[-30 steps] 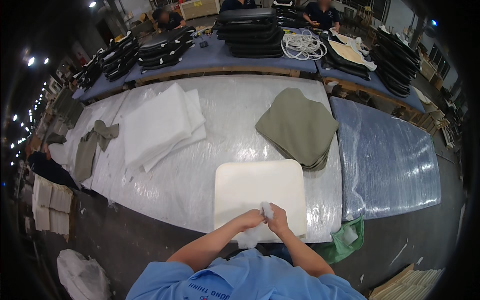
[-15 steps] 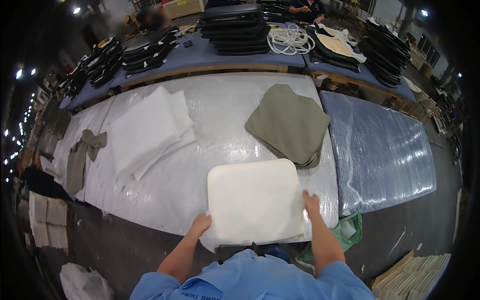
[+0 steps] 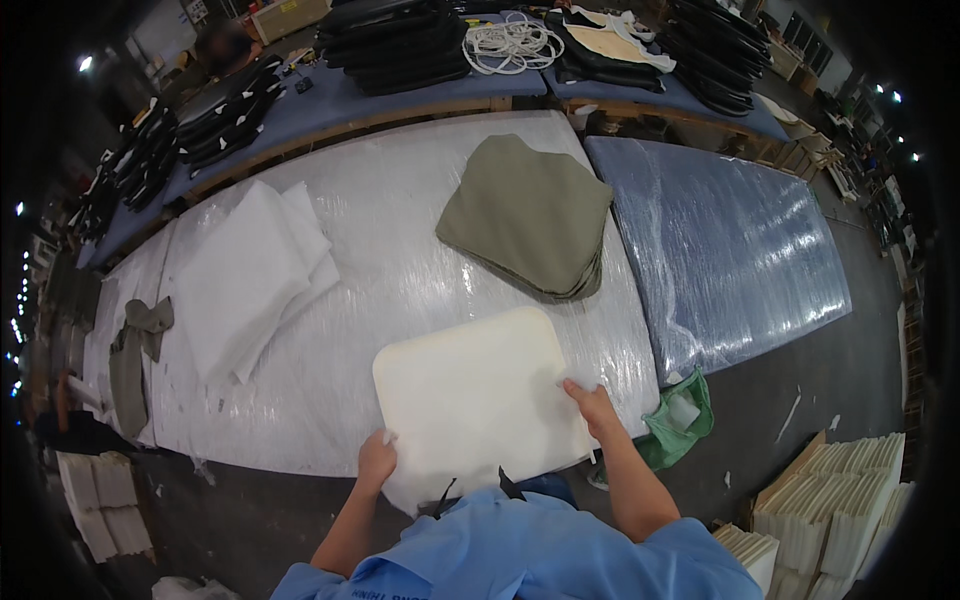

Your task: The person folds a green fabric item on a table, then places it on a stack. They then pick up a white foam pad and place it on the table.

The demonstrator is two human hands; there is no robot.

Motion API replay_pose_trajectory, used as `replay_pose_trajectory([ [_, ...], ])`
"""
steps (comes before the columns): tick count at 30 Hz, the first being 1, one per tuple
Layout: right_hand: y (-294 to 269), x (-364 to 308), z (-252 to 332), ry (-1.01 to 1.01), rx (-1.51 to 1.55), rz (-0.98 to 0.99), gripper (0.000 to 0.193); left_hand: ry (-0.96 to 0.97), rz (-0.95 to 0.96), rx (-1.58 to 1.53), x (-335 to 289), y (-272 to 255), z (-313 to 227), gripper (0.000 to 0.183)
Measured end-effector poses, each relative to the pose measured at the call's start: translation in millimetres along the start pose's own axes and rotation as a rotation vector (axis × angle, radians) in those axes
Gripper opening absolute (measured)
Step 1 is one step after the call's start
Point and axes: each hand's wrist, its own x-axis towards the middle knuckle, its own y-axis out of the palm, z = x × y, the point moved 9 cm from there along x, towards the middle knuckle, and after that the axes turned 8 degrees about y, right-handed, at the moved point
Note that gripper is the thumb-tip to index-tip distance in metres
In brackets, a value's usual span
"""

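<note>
Cream-white foam, cut as a rounded square cushion pad (image 3: 475, 400), lies at the near edge of the counter (image 3: 400, 250), its lower corner hanging past the edge toward the person. The left hand (image 3: 376, 460) is closed on the pad's lower left corner, fingers curled around the edge. The right hand (image 3: 592, 405) pinches the pad's right edge, thumb on top and fingers under it. Both forearms come up from a light blue shirt (image 3: 520, 550) at the bottom of the view.

The counter is covered in crinkled clear plastic sheeting. Beyond the pad, well apart from it, sits a stack of olive-green fabric covers (image 3: 530, 215). To the left lies a pile of white wadding sheets (image 3: 255, 275), and further left a strip of olive cloth (image 3: 135, 345) drapes over the counter's edge. On the right, a separate blue surface under plastic film (image 3: 730, 250) adjoins the counter. A green bag (image 3: 680, 420) hangs at the counter's near right corner, just beside the right hand's wrist.

Behind, a second bench carries stacks of black cushions (image 3: 395, 40) and a coil of white rope (image 3: 510, 40). Cream foam blocks (image 3: 840, 500) are stacked on the floor at lower right.
</note>
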Motion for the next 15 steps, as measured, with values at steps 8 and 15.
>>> replay_pose_trajectory([
  [8,116.6,-77.6,35.3,-0.003,0.114,0.753,0.069,0.111,0.611,-0.862,17.6,51.8,-203.4,0.026],
  [15,123.2,-74.2,6.5,-0.005,0.160,0.653,0.051,-0.056,0.550,-0.952,20.7,72.0,-200.3,0.037],
])
